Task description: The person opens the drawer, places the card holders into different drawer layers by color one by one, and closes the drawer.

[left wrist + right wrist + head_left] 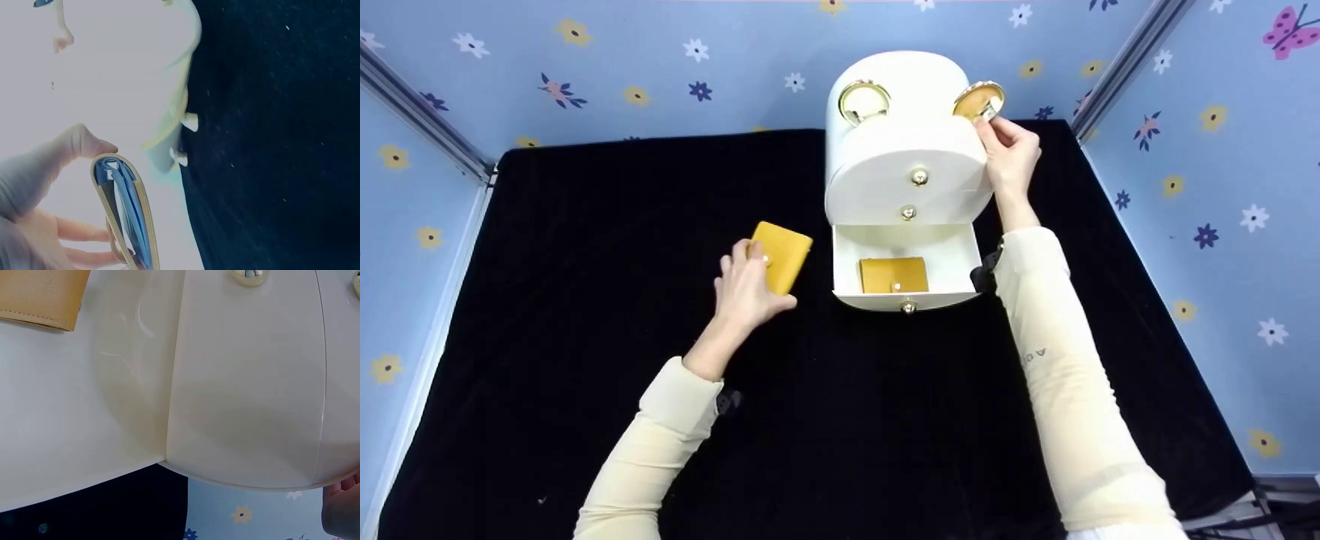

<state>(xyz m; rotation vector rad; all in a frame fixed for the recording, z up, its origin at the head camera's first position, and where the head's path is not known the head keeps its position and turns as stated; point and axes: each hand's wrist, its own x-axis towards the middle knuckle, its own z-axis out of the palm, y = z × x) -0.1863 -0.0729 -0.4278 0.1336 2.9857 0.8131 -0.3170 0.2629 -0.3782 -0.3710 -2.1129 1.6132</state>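
My left hand grips a yellow snap-button card wallet, left of a white rounded drawer box. In the left wrist view the wallet is seen end-on, its inner sleeves between the tan covers, with the thumb on its spine. At the box's upper right, my right hand pinches the lower edge of a gold-rimmed round disc. A similar gold-rimmed disc stands at the upper left. The bottom drawer is pulled out, with a second yellow wallet lying in it.
Two upper drawers stay closed, each with a gold knob. Black cloth covers the table. Blue flowered walls with metal corner posts enclose the back and sides.
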